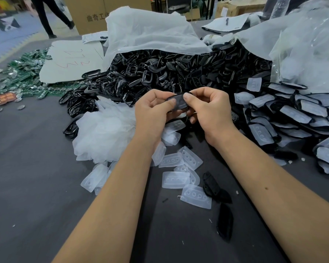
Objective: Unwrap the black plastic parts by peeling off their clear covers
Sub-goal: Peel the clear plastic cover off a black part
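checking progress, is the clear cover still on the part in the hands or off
Still on. The black part shows dull through a frosted layer, pinched between the left hand and right hand; no peeled edge is visible.

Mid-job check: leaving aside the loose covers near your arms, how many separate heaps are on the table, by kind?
Green circuit boards: 1
Bare black frames: 1
Still-covered black parts: 1
Crumpled clear film: 1
Total: 4 heaps

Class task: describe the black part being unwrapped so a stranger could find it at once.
Start at the big heap of black plastic frames mid-table. Just in front, both hands, left and right, pinch one black oval plastic part. It alone is lifted off the table.
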